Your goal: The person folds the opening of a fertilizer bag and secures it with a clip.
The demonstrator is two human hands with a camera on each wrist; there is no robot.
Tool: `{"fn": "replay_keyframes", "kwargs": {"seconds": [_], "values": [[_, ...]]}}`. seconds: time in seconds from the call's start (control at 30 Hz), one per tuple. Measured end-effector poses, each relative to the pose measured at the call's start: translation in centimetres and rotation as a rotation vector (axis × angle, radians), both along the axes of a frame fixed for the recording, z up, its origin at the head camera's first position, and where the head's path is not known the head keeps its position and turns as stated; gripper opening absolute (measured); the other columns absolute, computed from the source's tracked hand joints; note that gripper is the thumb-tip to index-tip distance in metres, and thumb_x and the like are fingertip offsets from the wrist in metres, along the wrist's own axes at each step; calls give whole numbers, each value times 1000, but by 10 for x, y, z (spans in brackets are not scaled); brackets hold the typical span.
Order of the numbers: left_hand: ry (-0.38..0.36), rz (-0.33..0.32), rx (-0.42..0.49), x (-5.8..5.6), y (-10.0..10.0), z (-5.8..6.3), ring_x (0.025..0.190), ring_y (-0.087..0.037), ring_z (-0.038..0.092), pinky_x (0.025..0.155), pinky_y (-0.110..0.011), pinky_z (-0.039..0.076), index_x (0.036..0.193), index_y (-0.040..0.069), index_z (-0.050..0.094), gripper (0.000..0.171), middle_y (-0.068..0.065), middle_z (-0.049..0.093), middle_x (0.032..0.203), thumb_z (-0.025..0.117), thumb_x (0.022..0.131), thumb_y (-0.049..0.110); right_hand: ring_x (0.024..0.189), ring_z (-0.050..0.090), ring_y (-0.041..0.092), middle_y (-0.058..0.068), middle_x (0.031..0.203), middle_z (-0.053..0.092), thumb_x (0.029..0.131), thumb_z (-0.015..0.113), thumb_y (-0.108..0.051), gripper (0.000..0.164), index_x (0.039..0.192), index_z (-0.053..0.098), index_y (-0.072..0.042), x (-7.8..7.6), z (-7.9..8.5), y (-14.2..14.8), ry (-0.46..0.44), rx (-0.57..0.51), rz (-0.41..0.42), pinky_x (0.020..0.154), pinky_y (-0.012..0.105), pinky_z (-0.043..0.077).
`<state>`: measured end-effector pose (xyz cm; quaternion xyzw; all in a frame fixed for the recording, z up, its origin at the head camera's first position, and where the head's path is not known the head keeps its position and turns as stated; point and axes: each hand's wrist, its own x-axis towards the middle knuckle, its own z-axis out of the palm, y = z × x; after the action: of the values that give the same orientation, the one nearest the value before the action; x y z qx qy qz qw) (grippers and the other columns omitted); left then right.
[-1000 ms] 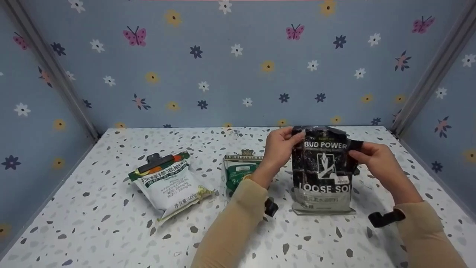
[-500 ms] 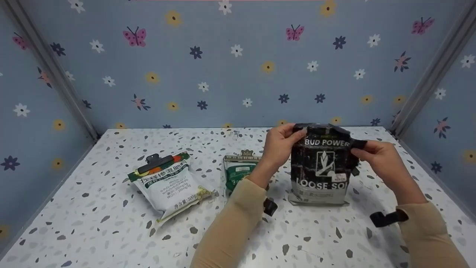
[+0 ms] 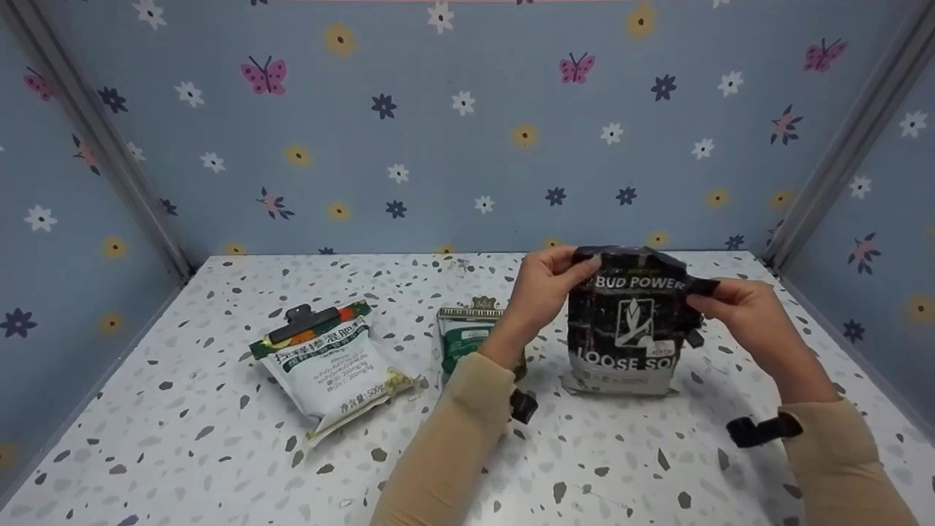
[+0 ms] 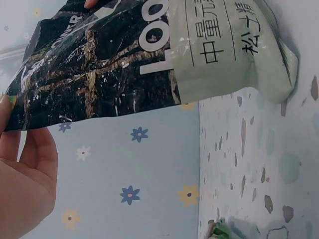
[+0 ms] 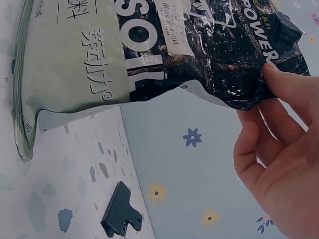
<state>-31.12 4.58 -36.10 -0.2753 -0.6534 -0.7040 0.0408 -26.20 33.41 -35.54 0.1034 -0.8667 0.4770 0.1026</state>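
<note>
Right of the green pack, our left hand and right hand pinch the black bag by its crumpled top, which could slump if either grip slips.

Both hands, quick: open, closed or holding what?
Left hand: closed, pinching the black BUD POWER bag near its top.
Right hand: closed, pinching that bag's opposite upper edge.

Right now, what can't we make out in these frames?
- Green packet, lower part: head view, mostly behind the left sleeve.
- Black bag, contents: all three views, hidden by its opaque front.
- Left hand, tips of the fingers behind the bag: head and left wrist views, covered by the bag.
- White bag, fine print: head view, too small and blurred.
</note>
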Motion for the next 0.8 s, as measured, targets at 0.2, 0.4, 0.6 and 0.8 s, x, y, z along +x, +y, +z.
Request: {"fn": "replay_keyframes", "kwargs": {"seconds": [0.2,0.4,0.6,0.8], "values": [[-9,-5,-27,0,0,1,78,-17,60,71,-30,47,99,14,73,19,-1,70,87,68,96,32,91,67,8,-3,98,73,97,68,-16,32,119,66,7,-1,0,2,-29,6,46,80,20,52],[7,47,-58,3,2,3,68,-15,50,64,-30,41,98,18,73,19,0,64,79,65,97,36,100,64,6,-1,111,68,95,71,-17,41,130,61,2,3,4,6,-86,62,128,82,20,51],[30,78,-55,6,2,5,62,-16,44,61,-30,39,93,17,74,21,-3,58,72,65,98,36,113,60,6,-2,130,62,100,62,-13,45,141,52,2,10,9,16,-110,71,278,89,19,46],[54,83,-42,8,4,7,60,-16,41,59,-29,38,87,12,72,25,-5,54,69,65,98,34,122,55,8,3,138,58,101,56,-7,44,144,51,-2,12,12,22,-119,74,362,92,23,46]]}}
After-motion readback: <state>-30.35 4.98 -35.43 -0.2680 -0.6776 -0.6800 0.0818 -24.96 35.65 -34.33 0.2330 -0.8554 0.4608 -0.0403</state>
